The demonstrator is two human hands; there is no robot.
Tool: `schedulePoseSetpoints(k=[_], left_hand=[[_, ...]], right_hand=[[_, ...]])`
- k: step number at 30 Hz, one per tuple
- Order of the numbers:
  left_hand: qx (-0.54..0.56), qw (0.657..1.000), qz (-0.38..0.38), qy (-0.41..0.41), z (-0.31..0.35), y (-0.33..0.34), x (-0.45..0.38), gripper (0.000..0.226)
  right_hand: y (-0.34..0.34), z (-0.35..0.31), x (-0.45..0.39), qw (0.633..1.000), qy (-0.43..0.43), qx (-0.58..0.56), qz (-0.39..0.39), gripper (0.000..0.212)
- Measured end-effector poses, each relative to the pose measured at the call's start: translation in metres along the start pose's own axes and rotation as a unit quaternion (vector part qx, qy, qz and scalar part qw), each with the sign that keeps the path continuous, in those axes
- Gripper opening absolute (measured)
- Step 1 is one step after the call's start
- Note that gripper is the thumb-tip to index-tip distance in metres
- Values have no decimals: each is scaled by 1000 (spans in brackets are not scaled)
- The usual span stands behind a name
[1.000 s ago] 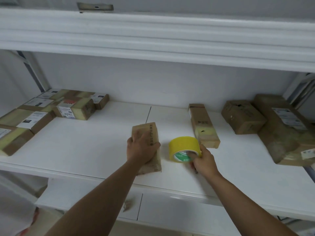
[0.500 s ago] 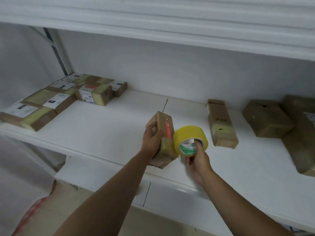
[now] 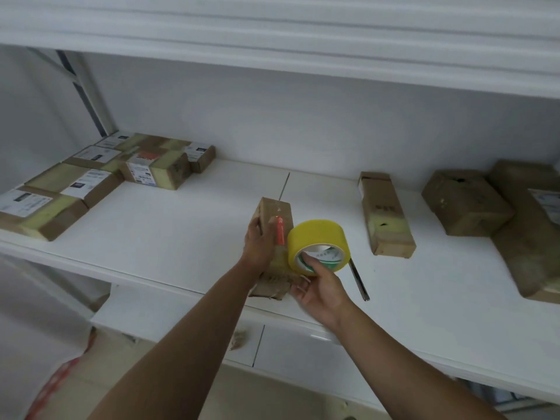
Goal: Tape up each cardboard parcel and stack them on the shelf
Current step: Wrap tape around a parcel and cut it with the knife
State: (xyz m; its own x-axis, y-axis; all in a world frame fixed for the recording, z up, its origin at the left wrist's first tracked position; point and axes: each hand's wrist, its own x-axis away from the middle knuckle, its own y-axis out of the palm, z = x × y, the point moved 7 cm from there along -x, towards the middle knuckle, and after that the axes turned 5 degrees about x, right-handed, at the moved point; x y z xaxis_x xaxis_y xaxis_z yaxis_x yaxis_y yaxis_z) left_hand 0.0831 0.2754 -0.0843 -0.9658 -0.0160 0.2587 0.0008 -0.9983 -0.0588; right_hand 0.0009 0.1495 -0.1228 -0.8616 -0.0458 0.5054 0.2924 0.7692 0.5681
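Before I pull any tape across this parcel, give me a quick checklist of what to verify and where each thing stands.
1. Parcel steadied: left hand grips the small cardboard parcel from its left side. Ok.
2. Tape in hand: right hand holds the yellow tape roll, a finger through its core. Ok.
3. Roll at the parcel: it sits against the parcel's right side. Ok.
4. Free tape end stuck down: cannot tell.
5. Near end of the parcel looks crumpled and ragged. Not ok.
6. Cutter within reach: a thin dark tool lies on the shelf just right of the roll. Ok.
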Motion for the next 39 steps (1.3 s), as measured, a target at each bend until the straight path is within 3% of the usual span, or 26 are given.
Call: schedulePoseSetpoints(k=[3, 7, 10, 15, 22, 25, 29, 32, 36, 39], left_hand=[[-45, 999, -17, -1, -2, -14, 2, 50], [-198, 978, -11, 61, 6, -40, -2, 62], [-304, 946, -48, 96, 5, -36, -13, 50], [-310, 943, -73, 102, 3, -19, -23, 41], [-405, 906, -77, 96, 11, -29, -8, 65], [-432, 896, -62, 87, 12, -33, -3, 61], [-453, 886, -34, 92, 19, -26, -2, 45], [-426, 901, -43, 72, 20, -19, -6, 47], [-396, 914, -81, 40, 9, -9, -19, 61], [-350, 935, -18, 49, 11, -9, -6, 48]], right_hand=[[14, 1, 1, 999, -19, 45, -15, 52], [36, -9, 5, 968, -100, 230, 6, 18], [36, -13, 7, 950, -132, 280, 42, 17], [25, -19, 10, 947, -133, 285, 64, 21], [31, -39, 15, 909, -161, 381, 56, 19], [30, -47, 15, 894, -175, 406, 74, 12], [15, -55, 16, 892, -178, 400, 107, 9], [8, -43, 9, 924, -142, 345, 88, 21], [15, -13, 6, 993, -59, 98, 37, 38], [20, 1, 6, 999, -36, 4, 23, 51]])
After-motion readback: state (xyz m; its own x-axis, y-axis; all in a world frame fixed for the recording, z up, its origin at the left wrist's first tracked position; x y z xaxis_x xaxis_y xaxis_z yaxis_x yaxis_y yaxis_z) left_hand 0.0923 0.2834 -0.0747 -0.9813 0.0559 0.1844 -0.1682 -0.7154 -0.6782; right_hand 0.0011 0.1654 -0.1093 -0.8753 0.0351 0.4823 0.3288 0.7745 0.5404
